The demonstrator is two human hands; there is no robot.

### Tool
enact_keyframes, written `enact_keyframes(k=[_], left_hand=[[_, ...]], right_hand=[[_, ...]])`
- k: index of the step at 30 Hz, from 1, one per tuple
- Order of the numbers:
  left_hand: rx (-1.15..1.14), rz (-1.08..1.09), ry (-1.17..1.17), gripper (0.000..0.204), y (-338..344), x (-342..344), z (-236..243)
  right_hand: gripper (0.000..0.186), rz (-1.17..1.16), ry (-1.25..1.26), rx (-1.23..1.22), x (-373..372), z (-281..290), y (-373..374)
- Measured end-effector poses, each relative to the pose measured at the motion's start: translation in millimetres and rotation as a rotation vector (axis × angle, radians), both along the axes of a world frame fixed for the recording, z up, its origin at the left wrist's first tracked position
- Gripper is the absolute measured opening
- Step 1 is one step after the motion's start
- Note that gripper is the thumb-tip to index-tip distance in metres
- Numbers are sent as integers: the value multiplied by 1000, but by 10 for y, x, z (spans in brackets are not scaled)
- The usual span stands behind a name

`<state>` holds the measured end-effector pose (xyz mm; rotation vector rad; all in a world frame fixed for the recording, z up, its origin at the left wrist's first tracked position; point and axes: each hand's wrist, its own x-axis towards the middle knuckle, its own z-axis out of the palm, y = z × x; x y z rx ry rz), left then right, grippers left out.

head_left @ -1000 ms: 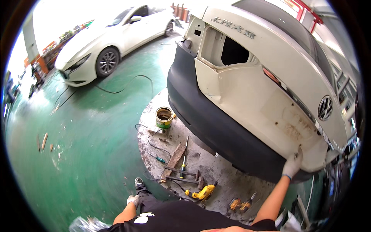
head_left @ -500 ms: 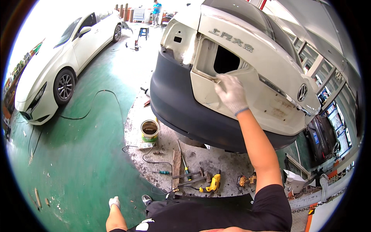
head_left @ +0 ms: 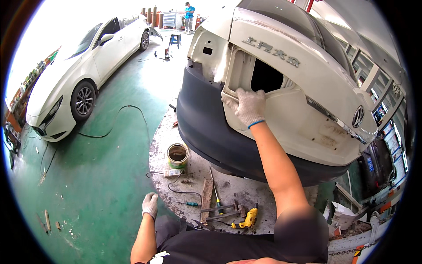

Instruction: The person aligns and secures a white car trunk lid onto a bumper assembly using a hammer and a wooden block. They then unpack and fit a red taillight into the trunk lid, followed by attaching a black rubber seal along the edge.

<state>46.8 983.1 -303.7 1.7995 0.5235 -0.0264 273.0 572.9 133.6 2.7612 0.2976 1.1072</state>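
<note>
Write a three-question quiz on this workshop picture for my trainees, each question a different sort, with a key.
1. Multiple choice: Where is the gloved right hand?
a) On the parked car's wheel
b) At the lower edge of the opening in the car's rear
c) On the shiny badge

2. True or false: The left hand is inside that opening.

3. Fill in: As seen here, the yellow drill lies on the platform, to the ____ of the open can.

Key: 1 b; 2 false, it is low, in front of the green floor; 3 right.
</note>
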Motion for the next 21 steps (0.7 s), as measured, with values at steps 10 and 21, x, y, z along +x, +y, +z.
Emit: enact_keyframes(k=[10, 21], left_hand=[[-72, -468, -699, 40, -1152, 2062, 2877], [75, -772, -1171, 38, -2179, 3419, 4612]], right_hand=[[61, 128, -141, 32, 102, 18, -39], [29, 129, -50, 90, 42, 146, 39]])
